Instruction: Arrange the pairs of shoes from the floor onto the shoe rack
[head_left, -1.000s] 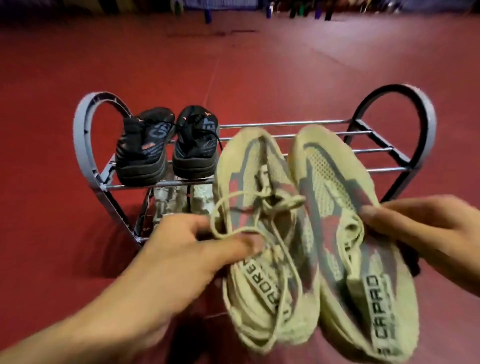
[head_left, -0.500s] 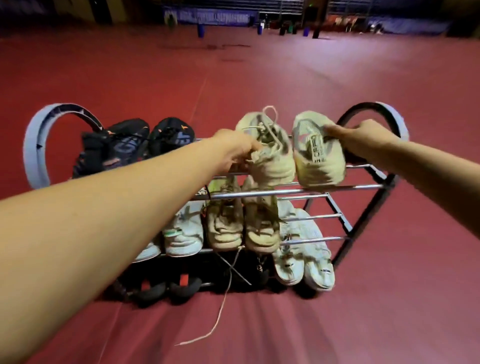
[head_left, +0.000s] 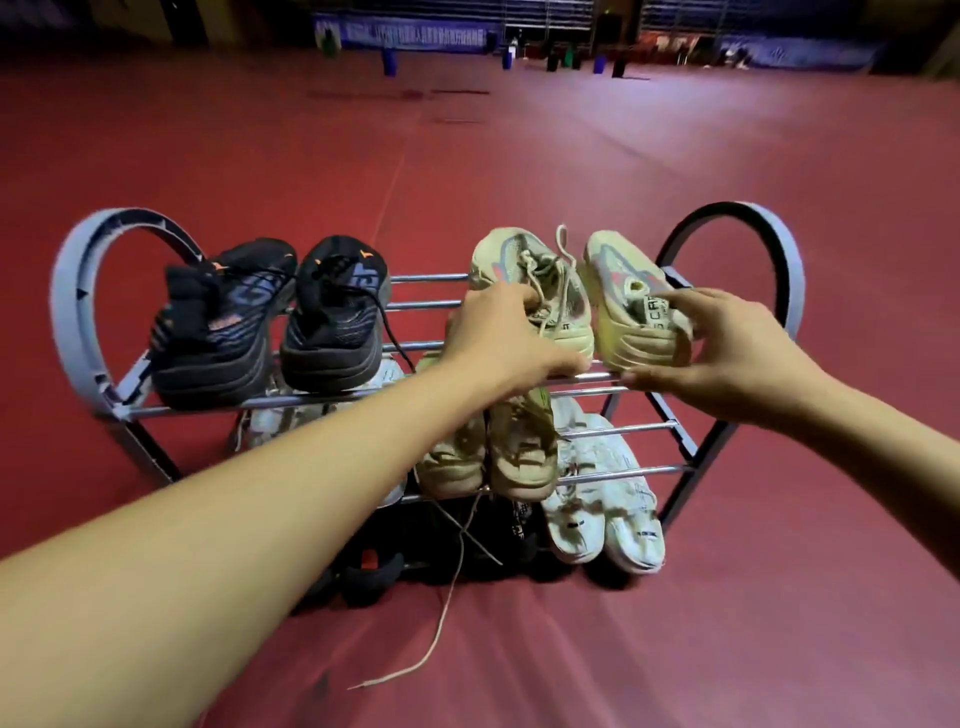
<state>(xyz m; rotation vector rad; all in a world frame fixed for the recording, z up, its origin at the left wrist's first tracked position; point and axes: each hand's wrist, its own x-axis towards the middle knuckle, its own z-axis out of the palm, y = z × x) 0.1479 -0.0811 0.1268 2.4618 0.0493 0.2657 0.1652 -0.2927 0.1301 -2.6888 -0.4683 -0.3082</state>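
A: Starting at the left end of the rack (head_left: 78, 291), a black pair (head_left: 270, 317) is sitting on the top shelf, heels facing us, a lace drooping over the front bar.

B: And moving right along that shelf, the left hand (head_left: 498, 338) is reaching in on the left beige shoe (head_left: 524, 275); the thumb is pressing the heel, but I cannot tell whether the fingers are gripping it or only steadying it.

A: Right beside it, touching, the right beige shoe (head_left: 623, 301) is resting at the rack's right end, with the right hand (head_left: 727, 348) cupping its heel, fingers curling round it.

B: Both shoes look settled on the bars, so I'd judge this pair is nearly placed.

A: Risk, though: those heels are sitting at the front bar. A quick release could tip one forward off the rack.

B: Agreed, and below, in front of the rack's bottom shelf, a long lace (head_left: 441, 623) is trailing across the floor (head_left: 779, 623). Someone could be snagging that and dragging a shoe out.
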